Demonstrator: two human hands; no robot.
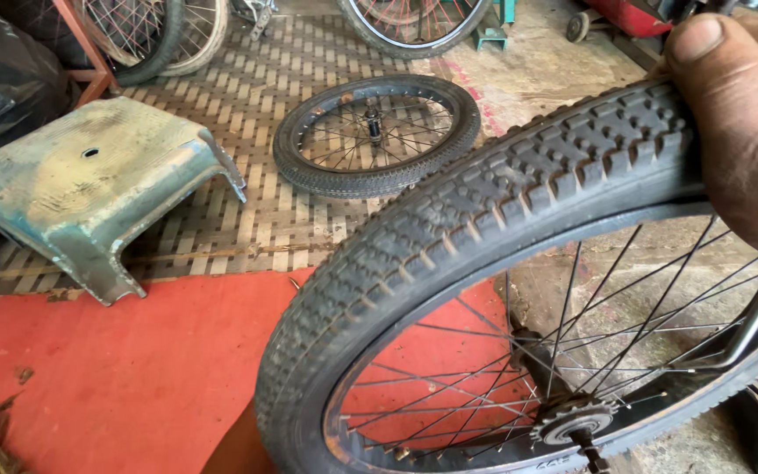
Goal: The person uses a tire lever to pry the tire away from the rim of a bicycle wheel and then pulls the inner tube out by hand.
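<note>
A large bicycle wheel with a knobbly black tyre fills the lower right of the head view, tilted, with thin spokes and a small sprocket at its hub. My right hand grips the tyre at its upper right, thumb pressed over the tread. My left hand is out of view.
A smaller spoked wheel lies flat on a woven mat beyond. A worn pale-green metal stool stands at the left. Red floor covering spreads below it. More wheels lean along the top edge.
</note>
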